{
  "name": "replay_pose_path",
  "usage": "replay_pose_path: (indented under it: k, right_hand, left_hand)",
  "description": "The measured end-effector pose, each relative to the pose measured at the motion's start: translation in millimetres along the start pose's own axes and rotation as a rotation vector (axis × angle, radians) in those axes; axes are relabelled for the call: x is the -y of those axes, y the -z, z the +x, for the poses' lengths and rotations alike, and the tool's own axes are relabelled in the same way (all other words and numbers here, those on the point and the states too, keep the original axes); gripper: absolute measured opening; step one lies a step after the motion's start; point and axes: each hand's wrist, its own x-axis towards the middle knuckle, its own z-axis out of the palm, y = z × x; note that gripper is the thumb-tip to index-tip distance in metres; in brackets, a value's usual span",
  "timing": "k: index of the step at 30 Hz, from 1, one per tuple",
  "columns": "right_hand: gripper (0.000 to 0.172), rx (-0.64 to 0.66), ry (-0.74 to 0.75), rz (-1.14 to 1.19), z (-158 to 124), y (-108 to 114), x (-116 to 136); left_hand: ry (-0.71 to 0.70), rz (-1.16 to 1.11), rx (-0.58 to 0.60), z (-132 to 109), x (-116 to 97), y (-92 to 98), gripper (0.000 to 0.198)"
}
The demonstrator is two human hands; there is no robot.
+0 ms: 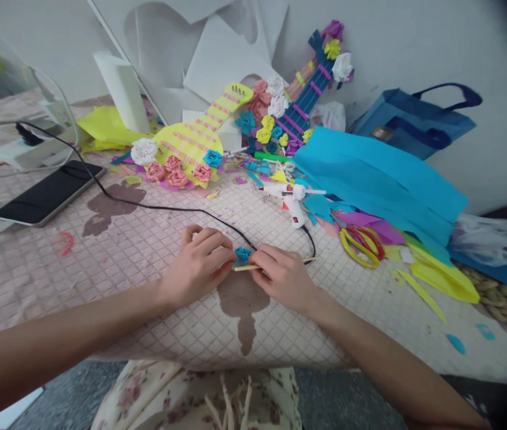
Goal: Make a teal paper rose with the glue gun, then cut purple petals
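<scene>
Between my hands, just above the quilted cloth, is a small crumpled blue paper flower [242, 255]. The fingertips of my left hand [202, 258] pinch its left side. My right hand [282, 276] has its fingers closed round a thin pale wooden stick [245, 268], whose ends stick out on both sides. Those right fingertips also come against the flower's right side. Behind the hands, a white glue gun [295, 206] lies on its side. Its black cable passes close behind the flower.
A yellow paper guitar [194, 140] and a blue paper guitar [304, 101], both with paper flowers, lean at the back. Yellow-handled scissors [359, 248], blue crepe paper [378, 173] and scraps lie right. A phone [49, 194] and power strip [31, 146] are left.
</scene>
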Motion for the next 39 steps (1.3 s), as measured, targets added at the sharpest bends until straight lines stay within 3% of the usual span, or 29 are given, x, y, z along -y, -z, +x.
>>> replay_pose_path:
  k: [10, 21, 26, 32, 39]
  right_hand:
    - [0.012, 0.068, 0.007, -0.075, -1, 1, -5]
    - [0.01, 0.159, -0.075, -0.072, -1, 2, -1]
    - [0.018, 0.057, -0.183, 0.164, -2, 12, 12]
    - [0.014, 0.038, -0.095, 0.411, -5, 8, 27]
    - [0.014, -0.035, -0.186, 0.363, -6, 8, 22]
  left_hand:
    - [0.009, -0.052, 0.073, -3, 0, 0.6, 0.01]
    - [0.113, -0.147, 0.129, -4, -3, 3.0, 0.012]
    - [0.157, -0.188, 0.084, -2, -3, 4.3, 0.01]
    - [0.21, -0.244, 0.039, 0, -4, 4.1, 0.01]
    - [0.242, -0.222, 0.022, 2, -5, 4.4, 0.008]
